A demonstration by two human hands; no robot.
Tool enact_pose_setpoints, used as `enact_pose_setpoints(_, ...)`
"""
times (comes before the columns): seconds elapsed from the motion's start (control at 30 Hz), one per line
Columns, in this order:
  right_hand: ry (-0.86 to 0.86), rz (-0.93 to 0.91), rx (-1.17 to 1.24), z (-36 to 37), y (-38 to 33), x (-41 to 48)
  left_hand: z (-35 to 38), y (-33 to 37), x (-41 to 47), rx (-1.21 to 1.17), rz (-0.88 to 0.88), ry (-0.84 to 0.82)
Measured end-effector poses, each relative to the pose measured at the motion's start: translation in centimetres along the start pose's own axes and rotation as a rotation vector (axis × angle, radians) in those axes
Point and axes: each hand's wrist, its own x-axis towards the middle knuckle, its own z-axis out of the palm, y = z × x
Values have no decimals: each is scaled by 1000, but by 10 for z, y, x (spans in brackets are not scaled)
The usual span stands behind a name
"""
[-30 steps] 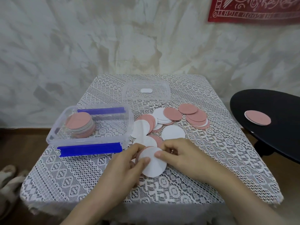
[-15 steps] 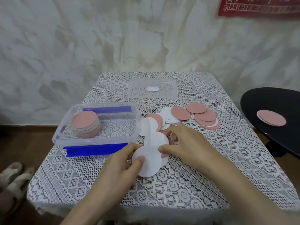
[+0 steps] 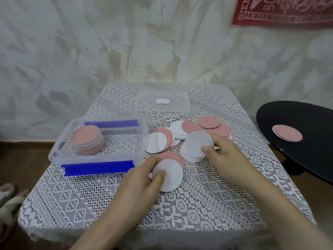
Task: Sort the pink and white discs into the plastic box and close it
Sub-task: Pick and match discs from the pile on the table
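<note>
The lace-covered table (image 3: pixel 207 204) fills the middle of the frame, with a black round table (image 3: pixel 306 127) at the right edge carrying one pink disc (image 3: pixel 288 132). On the lace, left of centre, sits the clear plastic box (image 3: pixel 100 156) with blue clips, open, a stack of discs (image 3: pixel 87 139) in its left end. Its clear lid (image 3: pixel 163 103) lies flat further back, upper centre. A loose pile of pink and white discs (image 3: pixel 182 131) spreads just right of the box. My left hand (image 3: pixel 140 184) pinches a white disc (image 3: pixel 168 175) between thumb and fingers, a pink one touching behind it. My right hand (image 3: pixel 227 156) grips another white disc (image 3: pixel 199 144), tilted up off the pile, thumb pressed on its face.
</note>
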Motion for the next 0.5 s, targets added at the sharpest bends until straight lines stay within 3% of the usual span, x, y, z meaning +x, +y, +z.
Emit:
enact_pose_setpoints(0.2,-281,38,127,-8,-10,-26,1,5,-6,-73,37,-19)
enact_pose_setpoints(0.5,-129,-205,-169,35,-32,-53,-6,9,-21,-117,126,-49)
